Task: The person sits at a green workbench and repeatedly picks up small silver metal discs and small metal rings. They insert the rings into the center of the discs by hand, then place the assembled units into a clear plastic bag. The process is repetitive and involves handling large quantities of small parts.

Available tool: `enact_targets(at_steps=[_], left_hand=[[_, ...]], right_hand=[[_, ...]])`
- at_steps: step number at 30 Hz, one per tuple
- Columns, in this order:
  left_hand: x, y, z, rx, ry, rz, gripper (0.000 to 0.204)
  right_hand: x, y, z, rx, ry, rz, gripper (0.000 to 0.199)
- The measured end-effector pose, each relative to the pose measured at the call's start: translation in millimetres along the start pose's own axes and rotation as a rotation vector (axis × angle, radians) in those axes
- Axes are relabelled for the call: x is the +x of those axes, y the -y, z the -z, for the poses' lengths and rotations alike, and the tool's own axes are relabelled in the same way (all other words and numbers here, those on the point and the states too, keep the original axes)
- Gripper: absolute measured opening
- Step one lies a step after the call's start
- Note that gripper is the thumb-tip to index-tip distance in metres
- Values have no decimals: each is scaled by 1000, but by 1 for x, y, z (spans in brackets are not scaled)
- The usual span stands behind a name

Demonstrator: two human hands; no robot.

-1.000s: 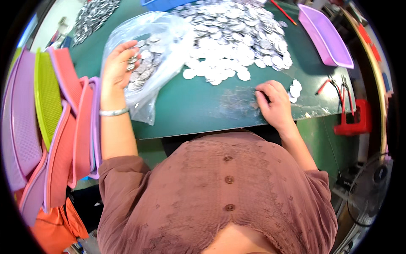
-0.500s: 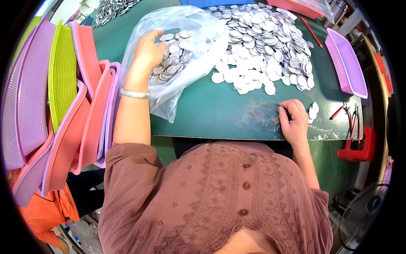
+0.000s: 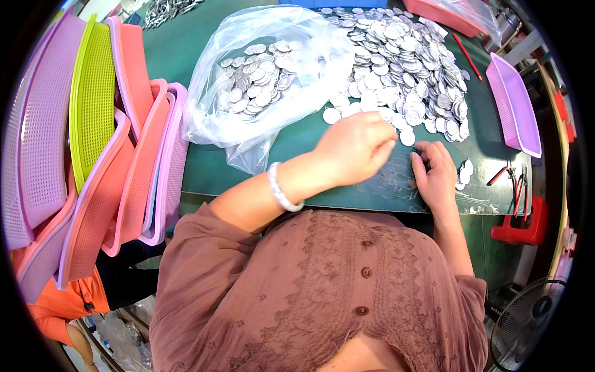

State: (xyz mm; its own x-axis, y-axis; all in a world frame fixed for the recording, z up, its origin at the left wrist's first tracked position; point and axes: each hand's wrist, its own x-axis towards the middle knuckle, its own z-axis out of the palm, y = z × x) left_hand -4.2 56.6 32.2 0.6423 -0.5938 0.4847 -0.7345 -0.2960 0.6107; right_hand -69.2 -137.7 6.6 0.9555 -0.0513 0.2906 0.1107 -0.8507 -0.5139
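Observation:
My left hand (image 3: 356, 149) is above the table just short of the near edge of a heap of round silver medal pendants (image 3: 403, 68). Its fingers are curled in; whatever they hold, if anything, is hidden. By the table's front edge, my right hand (image 3: 436, 175) rests with fingers loosely bent and the thumb apart, no object visible in it. A few pendants (image 3: 465, 173) lie just right of that hand. On the left, a clear plastic bag (image 3: 207, 118) lies open with many more pendants (image 3: 257, 77) inside.
Stacked plastic baskets (image 3: 49, 124) in purple, green and pink stand at left. A purple basket (image 3: 513, 102), a red pencil (image 3: 468, 56) and red-handled pliers (image 3: 517, 192) are at right. A person in orange (image 3: 68, 304) is at lower left; a fan (image 3: 527, 322) stands lower right.
My left hand has come out of the bag and moved right and nearer, to the front of the pendant heap. My right hand stays near the same spot.

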Motion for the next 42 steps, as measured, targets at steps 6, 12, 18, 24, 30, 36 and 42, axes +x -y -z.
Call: enact_targets(at_steps=[6,12,18,24,30,36,42], left_hand=[[15,35,-31,-185,-35,199,14],[10,40,-20,-579,56,645,16],[9,30,-22,-661,118,680,19],[11,21,-24,-957,204,777,22],[8,28,-22,-1260,226,842,19],[8,28,-23,-1271,135,823,13],[8,28,-22,-1290,134,764,8]], right_hand=[[23,3,-8,-155,4,44,33],[28,-2,-7,-108,23,-22,30],[29,-7,-8,78,47,-56,23],[28,0,-2,523,113,-37,14],[33,3,-2,412,18,338,17],[50,-19,-11,-68,-169,220,24],[48,-22,-12,-70,-80,198,26]])
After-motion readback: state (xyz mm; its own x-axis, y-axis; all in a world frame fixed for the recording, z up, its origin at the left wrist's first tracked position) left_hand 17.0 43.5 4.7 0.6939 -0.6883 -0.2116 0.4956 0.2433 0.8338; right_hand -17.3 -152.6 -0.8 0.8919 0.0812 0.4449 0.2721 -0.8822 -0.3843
